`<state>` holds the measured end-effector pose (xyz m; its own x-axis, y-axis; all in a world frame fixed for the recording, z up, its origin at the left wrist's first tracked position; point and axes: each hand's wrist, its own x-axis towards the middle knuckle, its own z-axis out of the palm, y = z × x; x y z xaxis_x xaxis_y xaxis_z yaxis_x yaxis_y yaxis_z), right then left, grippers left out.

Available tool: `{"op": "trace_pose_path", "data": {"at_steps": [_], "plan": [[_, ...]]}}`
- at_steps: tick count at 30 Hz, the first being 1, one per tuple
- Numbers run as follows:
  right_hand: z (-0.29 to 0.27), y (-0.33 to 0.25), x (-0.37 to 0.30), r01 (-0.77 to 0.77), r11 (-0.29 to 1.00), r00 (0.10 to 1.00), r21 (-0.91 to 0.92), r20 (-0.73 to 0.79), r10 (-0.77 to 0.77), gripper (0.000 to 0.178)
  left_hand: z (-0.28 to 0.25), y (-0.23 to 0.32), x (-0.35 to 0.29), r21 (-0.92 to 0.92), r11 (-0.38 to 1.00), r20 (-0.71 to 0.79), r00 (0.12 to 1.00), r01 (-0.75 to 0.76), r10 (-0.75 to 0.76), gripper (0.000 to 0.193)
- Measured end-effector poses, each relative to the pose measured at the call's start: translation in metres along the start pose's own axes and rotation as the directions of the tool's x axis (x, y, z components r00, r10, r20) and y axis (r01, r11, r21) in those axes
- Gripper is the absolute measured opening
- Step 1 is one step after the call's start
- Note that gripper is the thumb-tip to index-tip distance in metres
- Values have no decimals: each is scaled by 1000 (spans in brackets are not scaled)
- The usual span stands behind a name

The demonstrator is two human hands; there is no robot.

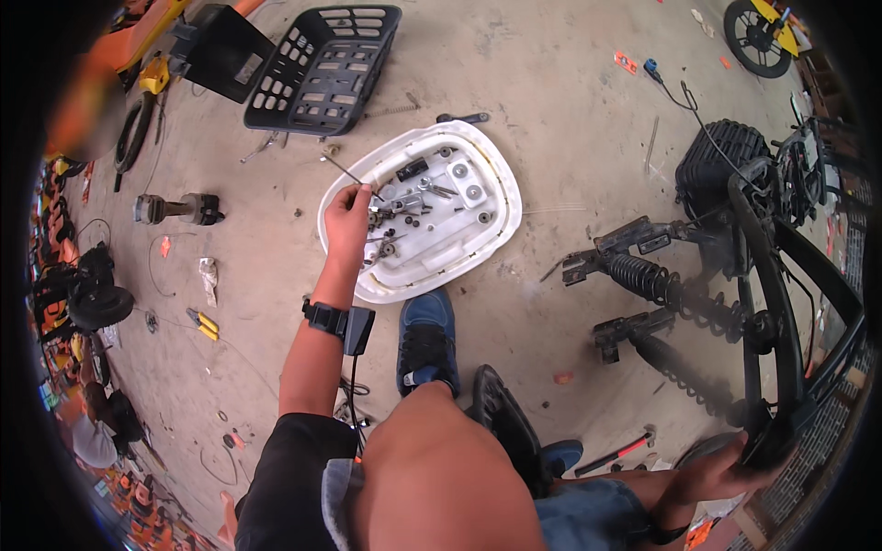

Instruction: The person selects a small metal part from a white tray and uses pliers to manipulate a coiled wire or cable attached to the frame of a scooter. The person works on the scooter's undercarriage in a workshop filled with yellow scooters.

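Observation:
My left hand (346,219) is closed in a pinch on a thin metal rod (342,167), held over a white plastic tray (501,188). Loose bolts, nuts and small metal parts lie in this tray, along with a short black cylinder (412,170). At the lower right, my right hand (715,473) grips the lower end of a black vehicle frame (759,230); some of its fingers are hidden behind the dark part. Two coil-spring shock absorbers (666,286) extend leftward from the frame.
A black plastic basket (331,78) lies beyond the tray. Yellow-handled pliers (204,324) and a dark metal part with two thick ends (179,209) are on the floor at left. My blue shoe (428,344) touches the tray's near side. A red-and-black tool (617,452) lies near the frame.

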<state>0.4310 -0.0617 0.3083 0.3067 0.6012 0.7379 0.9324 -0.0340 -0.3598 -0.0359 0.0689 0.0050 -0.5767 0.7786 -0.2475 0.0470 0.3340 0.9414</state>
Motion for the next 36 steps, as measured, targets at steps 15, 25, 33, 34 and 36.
{"op": "trace_pose_path", "data": {"at_steps": [15,25,33,34,36], "plan": [[-44,-13,18,157,960,981,-230,147,-125,75,-60,229,-149,-441,897,377,915,37,147,13],[-67,-11,13,157,974,976,-166,178,-127,79,-95,369,-289,-380,904,584,708,-195,398,22],[-76,20,21,60,994,983,87,171,-74,67,-54,420,-409,-314,872,880,231,-375,416,19],[-77,28,24,42,990,987,138,149,-63,65,-43,426,-419,-299,882,890,226,-364,395,18],[-77,14,22,12,981,983,195,177,-47,62,-35,428,-438,-317,843,851,262,-435,455,17]]}}
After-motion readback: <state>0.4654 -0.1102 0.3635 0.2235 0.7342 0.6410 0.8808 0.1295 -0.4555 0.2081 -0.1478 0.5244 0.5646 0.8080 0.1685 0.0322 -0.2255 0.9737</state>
